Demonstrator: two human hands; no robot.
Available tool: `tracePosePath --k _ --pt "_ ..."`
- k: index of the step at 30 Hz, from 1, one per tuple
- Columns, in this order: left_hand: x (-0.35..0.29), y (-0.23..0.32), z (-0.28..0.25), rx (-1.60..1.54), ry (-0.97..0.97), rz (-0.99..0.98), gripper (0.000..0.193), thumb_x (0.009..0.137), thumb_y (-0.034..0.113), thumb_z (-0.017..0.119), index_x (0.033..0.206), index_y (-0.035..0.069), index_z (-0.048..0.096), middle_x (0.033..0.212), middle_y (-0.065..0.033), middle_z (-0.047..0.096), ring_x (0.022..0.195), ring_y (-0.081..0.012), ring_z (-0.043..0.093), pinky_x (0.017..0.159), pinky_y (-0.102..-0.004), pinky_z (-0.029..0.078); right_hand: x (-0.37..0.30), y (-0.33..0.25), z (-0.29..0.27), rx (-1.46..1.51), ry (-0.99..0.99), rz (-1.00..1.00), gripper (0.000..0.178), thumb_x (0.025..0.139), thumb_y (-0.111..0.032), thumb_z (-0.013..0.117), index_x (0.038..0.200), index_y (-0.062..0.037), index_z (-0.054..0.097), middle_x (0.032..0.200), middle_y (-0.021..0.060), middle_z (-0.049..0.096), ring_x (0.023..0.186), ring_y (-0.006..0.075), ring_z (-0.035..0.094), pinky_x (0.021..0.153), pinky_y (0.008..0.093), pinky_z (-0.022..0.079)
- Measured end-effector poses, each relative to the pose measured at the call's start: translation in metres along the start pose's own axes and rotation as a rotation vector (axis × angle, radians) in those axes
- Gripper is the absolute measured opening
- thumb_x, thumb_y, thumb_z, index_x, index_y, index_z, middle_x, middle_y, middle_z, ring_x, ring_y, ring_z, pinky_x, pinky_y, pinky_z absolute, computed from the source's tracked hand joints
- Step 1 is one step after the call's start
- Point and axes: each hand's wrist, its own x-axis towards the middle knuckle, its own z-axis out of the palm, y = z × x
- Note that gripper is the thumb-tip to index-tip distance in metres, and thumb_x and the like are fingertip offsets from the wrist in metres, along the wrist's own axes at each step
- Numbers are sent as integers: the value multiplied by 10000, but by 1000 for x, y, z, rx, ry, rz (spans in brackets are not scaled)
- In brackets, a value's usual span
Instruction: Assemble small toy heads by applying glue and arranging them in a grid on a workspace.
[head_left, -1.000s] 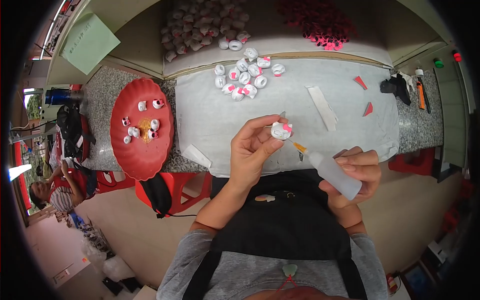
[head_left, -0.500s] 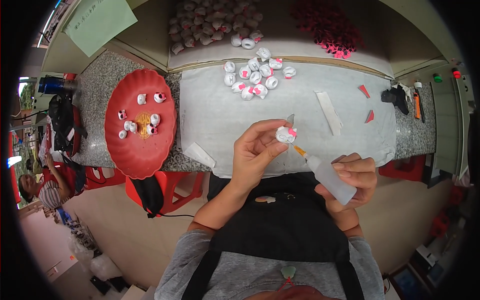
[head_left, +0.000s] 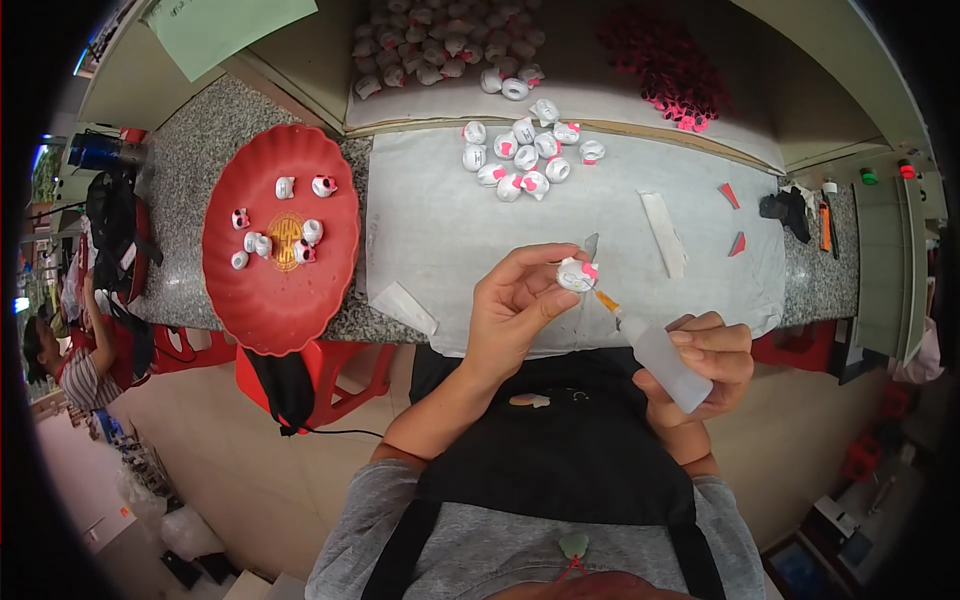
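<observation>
Left-hand thumb and fingers (head_left: 548,307) pinch a small white cat-shaped head (head_left: 574,276) with a pink bow, above the worktop (head_left: 185,230) near its front edge. Closed around a translucent squeeze bottle (head_left: 662,352), the right hand (head_left: 715,365) aims its amber nozzle (head_left: 606,300) at the head; whether they touch, I cannot tell. Toward the back edge of the pale sheet (head_left: 430,230), similar heads (head_left: 526,157) sit clustered. A white strip (head_left: 663,235) lies right of centre, two red scraps (head_left: 738,244) near the right edge, a folded white piece (head_left: 404,307) at the front left corner. Left of the sheet, a scalloped red tray (head_left: 285,325) carries several more heads (head_left: 312,231).
</observation>
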Motion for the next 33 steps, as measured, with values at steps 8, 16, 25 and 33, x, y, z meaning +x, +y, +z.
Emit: tracePosePath --k 8,16,25,33 --pt "0 -1 -2 -10 7 -5 339 704 -32 541 1027 -16 437 990 -148 499 902 -190 518 794 -312 415 -2 -1 2 13 -1 5 400 557 -137 739 799 -56 431 749 63 456 551 128 455 505 227 412" --pt "-1 -1 0 3 7 -9 334 701 -47 539 1020 -16 444 987 -143 503 902 -183 516 796 -292 405 -1 2 1 4 18 8 398 558 -138 737 807 -62 436 743 58 453 555 126 454 503 227 413" --pt "-1 -3 1 58 -2 46 327 691 -61 545 1004 -19 459 992 -133 492 921 -183 497 797 -293 400 -3 1 0 18 11 22 393 560 -127 734 805 -57 435 744 57 452 556 126 455 517 230 416" --pt "-2 -4 0 390 -28 231 288 679 -71 553 960 -38 500 993 -136 467 933 -200 468 807 -306 387 0 -2 1 -3 -70 28 398 557 -109 734 808 -54 430 757 66 452 560 132 465 521 233 413"
